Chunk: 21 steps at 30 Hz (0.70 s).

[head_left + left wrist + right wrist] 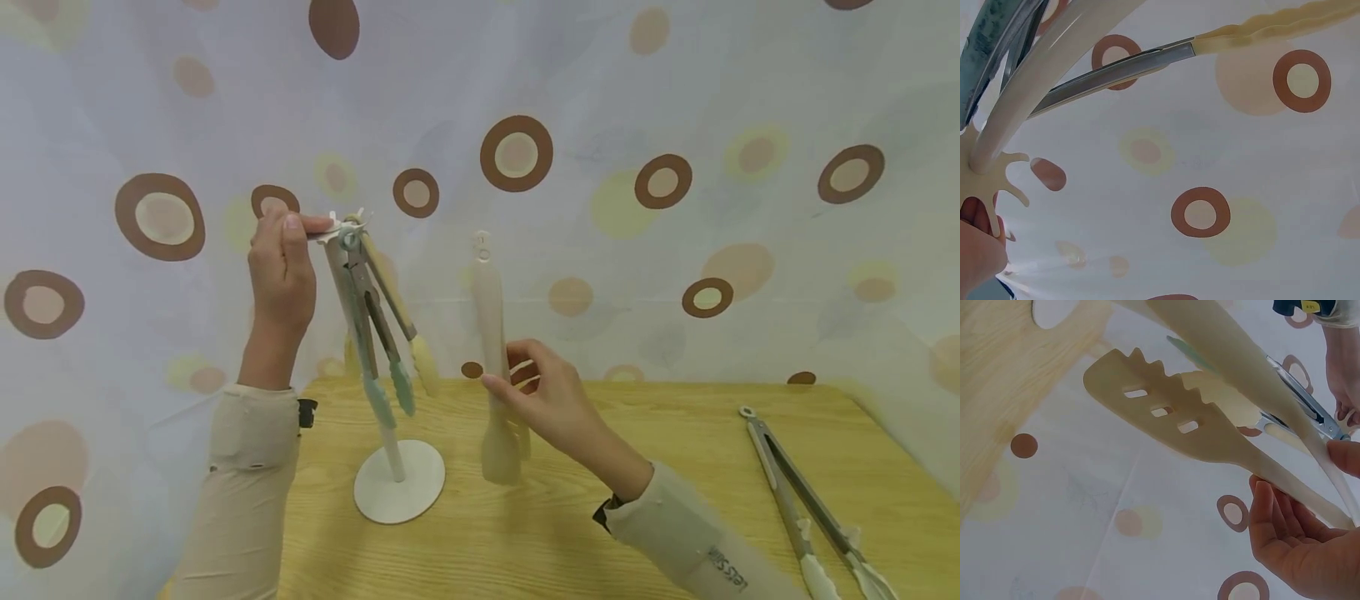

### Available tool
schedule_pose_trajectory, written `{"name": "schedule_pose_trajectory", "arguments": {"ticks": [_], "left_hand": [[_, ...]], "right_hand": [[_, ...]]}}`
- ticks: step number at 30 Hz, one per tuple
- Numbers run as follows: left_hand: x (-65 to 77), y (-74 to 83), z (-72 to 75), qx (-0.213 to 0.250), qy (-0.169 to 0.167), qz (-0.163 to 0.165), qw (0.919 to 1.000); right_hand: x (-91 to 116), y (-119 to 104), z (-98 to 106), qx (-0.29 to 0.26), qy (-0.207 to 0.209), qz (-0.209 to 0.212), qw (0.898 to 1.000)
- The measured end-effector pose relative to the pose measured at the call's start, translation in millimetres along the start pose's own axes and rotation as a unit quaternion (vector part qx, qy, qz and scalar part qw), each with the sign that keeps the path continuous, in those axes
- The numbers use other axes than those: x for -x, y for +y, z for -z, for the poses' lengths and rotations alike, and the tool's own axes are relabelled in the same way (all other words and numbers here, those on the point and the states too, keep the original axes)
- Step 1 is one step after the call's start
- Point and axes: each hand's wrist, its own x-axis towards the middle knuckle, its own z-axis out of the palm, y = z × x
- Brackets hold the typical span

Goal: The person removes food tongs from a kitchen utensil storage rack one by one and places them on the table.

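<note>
My left hand [281, 258] pinches the hooked top of a white utensil stand [400, 482], whose pole leans to the left. On its hooks hang tongs with teal tips [366, 325] and tongs with yellow tips [390, 287]. Their steel arms and the cream hook ring [1010, 178] show in the left wrist view. To the right of the stand, my right hand [547, 392] holds cream plastic tongs [491, 308] upright above the table, thumb on one arm and fingers on the other. A slotted, toothed end [1160, 412] of these tongs shows in the right wrist view.
Steel tongs with whitish tips [795, 492] lie spread on the right of the wooden table [600, 517]. A pale curtain [585, 83] with brown and yellow circles hangs behind the table and along its sides.
</note>
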Motion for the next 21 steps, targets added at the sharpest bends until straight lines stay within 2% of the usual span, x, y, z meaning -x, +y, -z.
{"name": "schedule_pose_trajectory", "arguments": {"ticks": [5,16,21], "left_hand": [[-1.6,-0.1,0.6,-0.008,-0.003,0.000,1.0000],[-7.3,0.8,4.4,-0.016,-0.010,0.012,0.9997],[-8.4,0.7,2.7,-0.007,-0.013,0.019,0.9997]], "right_hand": [[7,7,13,0.017,0.000,-0.020,1.000],[19,25,43,0.072,0.010,-0.027,0.997],[27,34,57,0.093,0.017,-0.051,0.994]]}}
